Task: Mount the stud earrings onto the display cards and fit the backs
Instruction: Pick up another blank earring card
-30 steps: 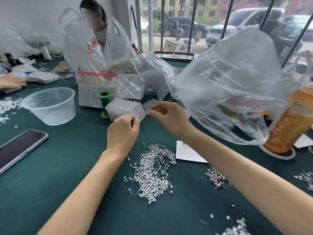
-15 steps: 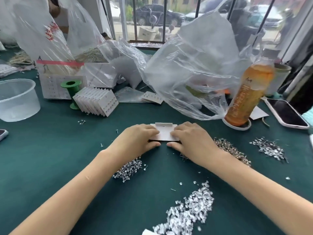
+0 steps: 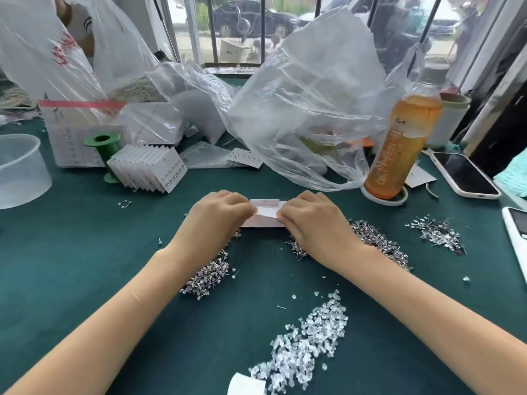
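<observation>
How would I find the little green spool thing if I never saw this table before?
Start at the big clear plastic tub on the table's far left edge. Just right of it stands the green spool, upright, against a fanned stack of white cards. It is the only bright green thing among the white and clear things around it.

display card (image 3: 263, 216) between both hands, stud earrings (image 3: 207, 277) left, backs (image 3: 308, 340) nearer, bottle (image 3: 399, 146) far right

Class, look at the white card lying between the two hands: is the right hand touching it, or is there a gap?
Touching. The head view shows the right hand with its curled fingers over the right end of the card, with no gap between them.
</observation>
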Tool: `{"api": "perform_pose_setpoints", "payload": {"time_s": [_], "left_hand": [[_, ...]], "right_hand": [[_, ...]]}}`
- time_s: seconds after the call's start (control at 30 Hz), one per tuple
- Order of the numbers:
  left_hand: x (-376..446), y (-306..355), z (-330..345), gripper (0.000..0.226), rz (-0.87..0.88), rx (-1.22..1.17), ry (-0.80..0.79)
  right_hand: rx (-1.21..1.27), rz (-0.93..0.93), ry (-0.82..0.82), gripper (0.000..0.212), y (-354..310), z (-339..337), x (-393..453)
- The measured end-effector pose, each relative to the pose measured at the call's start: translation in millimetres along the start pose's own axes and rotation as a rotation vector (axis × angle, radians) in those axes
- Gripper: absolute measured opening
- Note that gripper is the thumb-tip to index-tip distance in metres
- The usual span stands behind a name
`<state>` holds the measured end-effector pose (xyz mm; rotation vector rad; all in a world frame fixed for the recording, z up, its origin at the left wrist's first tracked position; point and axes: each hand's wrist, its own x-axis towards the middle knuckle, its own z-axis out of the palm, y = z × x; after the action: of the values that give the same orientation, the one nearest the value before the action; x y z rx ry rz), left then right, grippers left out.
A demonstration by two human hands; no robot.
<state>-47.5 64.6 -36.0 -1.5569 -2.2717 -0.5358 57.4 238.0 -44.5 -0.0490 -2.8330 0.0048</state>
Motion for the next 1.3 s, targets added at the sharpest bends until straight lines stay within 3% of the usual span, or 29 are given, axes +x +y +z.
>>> {"api": "perform_pose_setpoints", "payload": {"time_s": [0.17,0.33,0.4,0.47,0.6,0.73,0.9,1.0,1.13,1.2,1.3], "left_hand": [[8,19,-16,0.052,0.123,0.153,0.2],[5,35,-21,0.061,0.209,0.03,0.187],[5,41,-17,0.058,0.159,-0.098,0.203],[7,44,-15,0.058,0.1,-0.193,0.22],[7,43,-14,0.086,-0.111,-0.284,0.109],[2,39,-9,0.082,-0.192,-0.284,0.091],[-10,15,-15,0.079,-0.23,-0.353,0.074],[-27,-8,-25,0.081,-0.271,-0.328,0.066],[-56,-33,-30,0.077,-0.384,-0.355,0.076],[-64,-38,-28,0.076,-0.42,-0.355,0.093],[-68,-40,-25,0.075,-0.416,-0.315,0.105]], "right_hand": [[0.274,0.163,0.178,0.02,-12,-17,-10],[0.583,0.256,0.119,0.015,-19,-39,-19],[0.7,0.303,0.111,0.008,-19,-41,-21],[0.991,0.432,0.128,0.009,-20,-44,-22],[1.477,0.712,0.087,0.01,-22,-45,-21],[1.649,0.792,-0.035,0.003,-32,-38,-13],[1.618,0.722,-0.105,0.011,-39,-31,-4],[1.379,0.677,-0.075,0.025,-43,-25,1],[1.06,0.382,-0.123,0.009,-48,-13,1],[0.843,0.234,-0.224,0.019,-52,-5,0],[0.663,0.14,-0.229,0.035,-61,3,2]]}}
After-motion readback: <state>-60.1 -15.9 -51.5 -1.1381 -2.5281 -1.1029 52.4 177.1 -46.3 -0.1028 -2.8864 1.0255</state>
